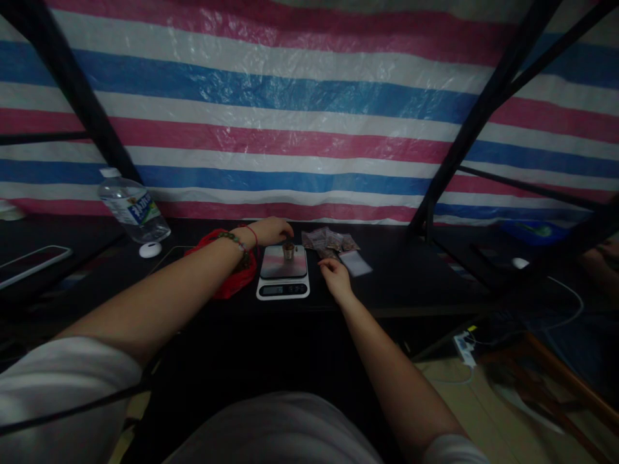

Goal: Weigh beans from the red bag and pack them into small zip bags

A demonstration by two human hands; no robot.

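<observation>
Small cup [289, 252] on a kitchen scale [275, 267], between a person's two hands. The left hand [271, 229] curls beyond the scale's far edge; the right hand [337, 281] rests beside it, near small packets [333, 240]. I can't tell whether either (fingers loosely bent) grasps anything. Outward: a red bag [227, 283] by the left wrist. Seemingly a weighing step; next calls for a steady, untouched plate.

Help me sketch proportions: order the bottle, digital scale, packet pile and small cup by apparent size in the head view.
1. Bottle and digital scale: too alike to rank
2. Packet pile
3. Small cup
</observation>
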